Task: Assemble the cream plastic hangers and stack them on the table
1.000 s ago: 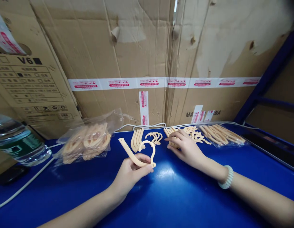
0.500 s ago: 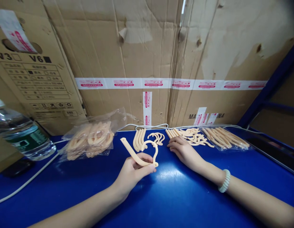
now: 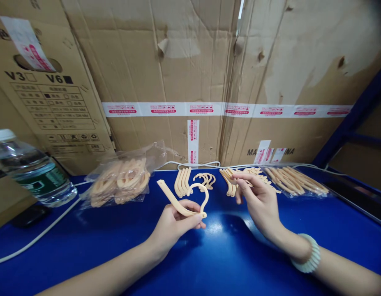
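My left hand (image 3: 174, 224) is closed on a beige plastic assembly (image 3: 185, 199), a straight arm joined to a curved hook, held just above the blue table (image 3: 208, 255). My right hand (image 3: 259, 201) is raised off the table, its fingertips pinched on the near end of a beige strip (image 3: 229, 186) in a row of such strips. Between the hands lie a group of curved strips (image 3: 182, 181) and a few small hooks (image 3: 205, 179).
A clear bag of beige rings (image 3: 121, 181) lies at the left, with a water bottle (image 3: 30, 168) beyond it and a white cable (image 3: 36, 238) across the table. More strips in a bag (image 3: 296, 180) lie at the right. Cardboard boxes (image 3: 178, 74) wall the back.
My right hand has lifted from lying flat on the strips and drawn slightly nearer, fingers now pinching. My left hand keeps the same hold. The camera has shifted a little left.
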Motion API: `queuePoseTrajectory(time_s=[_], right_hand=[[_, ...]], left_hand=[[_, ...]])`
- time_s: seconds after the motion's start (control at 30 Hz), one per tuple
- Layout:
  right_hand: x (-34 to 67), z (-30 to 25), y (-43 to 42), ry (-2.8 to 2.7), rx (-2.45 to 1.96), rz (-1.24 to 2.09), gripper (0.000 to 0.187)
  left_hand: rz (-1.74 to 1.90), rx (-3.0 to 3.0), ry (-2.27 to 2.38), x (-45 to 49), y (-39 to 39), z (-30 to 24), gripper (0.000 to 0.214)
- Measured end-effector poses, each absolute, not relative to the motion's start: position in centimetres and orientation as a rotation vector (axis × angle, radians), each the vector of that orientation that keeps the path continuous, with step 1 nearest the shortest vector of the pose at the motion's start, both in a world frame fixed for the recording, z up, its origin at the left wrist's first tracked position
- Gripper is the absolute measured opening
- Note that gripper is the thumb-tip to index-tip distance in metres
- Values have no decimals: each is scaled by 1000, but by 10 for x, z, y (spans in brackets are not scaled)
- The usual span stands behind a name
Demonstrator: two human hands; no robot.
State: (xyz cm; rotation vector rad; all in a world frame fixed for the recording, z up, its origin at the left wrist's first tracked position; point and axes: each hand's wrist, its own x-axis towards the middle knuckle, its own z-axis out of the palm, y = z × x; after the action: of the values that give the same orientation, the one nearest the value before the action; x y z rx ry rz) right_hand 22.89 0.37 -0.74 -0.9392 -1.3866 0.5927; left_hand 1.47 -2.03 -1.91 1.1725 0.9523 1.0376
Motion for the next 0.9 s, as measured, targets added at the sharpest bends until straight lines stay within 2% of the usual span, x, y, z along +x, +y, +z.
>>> queuePoseTrajectory(time_s=[0.37,0.43,0.57,0.6,0.7,0.9], right_hand=[[210,-10,-22,-1182,-871,1087,22],[208,-11,-23,-1106,-853,1190,34],[205,-17,-21,-905,-794,1548,73],[204,-19,-21,-881,-773,1635,73],[204,-23,-19,-921,-721,1755,54],[207,-22,-16,-1147,-767,1634,35]], left_hand=[[1028,1151,957,16,-20,-18,23],[1027,1161,954,15,-19,-18,23],[1008,1212,939,14,-19,-20,21],[1001,1227,931,14,-20,-20,20],[1003,1269,915,13,-20,-20,17],[1003,1296,901,12,-19,-20,15]])
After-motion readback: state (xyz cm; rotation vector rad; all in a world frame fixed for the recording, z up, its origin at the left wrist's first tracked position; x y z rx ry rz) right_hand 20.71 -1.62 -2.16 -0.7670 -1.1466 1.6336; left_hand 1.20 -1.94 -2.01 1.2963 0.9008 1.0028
